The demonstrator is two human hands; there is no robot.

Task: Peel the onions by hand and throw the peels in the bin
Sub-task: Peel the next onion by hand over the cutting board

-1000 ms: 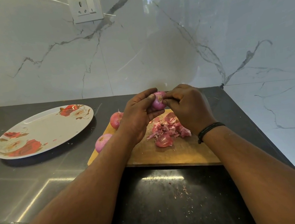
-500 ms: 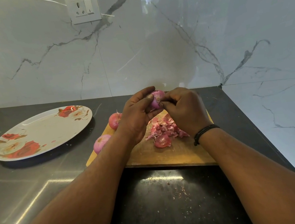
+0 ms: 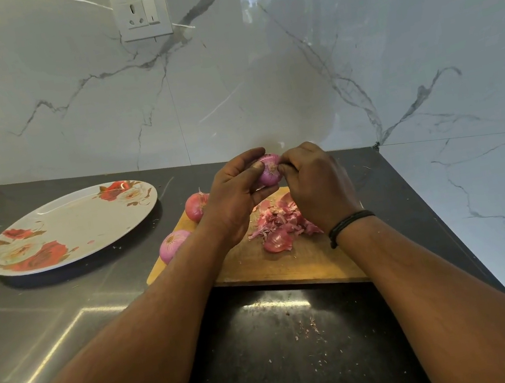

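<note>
Left hand (image 3: 232, 199) fingers curled round onion (image 3: 269, 170), held above board (image 3: 283, 266). Right hand (image 3: 313, 184) fingers bunched at its top, apparently pinching skin. Peels (image 3: 278, 225) on board beneath.

Centre of frame: small purple onion (image 3: 269, 170) gripped between left hand (image 3: 235, 200) and right hand (image 3: 314, 185), above wooden board (image 3: 292, 259). Pile of pink peels (image 3: 280, 225) on board below. Two more onions (image 3: 197, 206) (image 3: 173, 245) at board's left edge. Floral plate (image 3: 71, 226) at left on dark counter (image 3: 49, 320).
</note>
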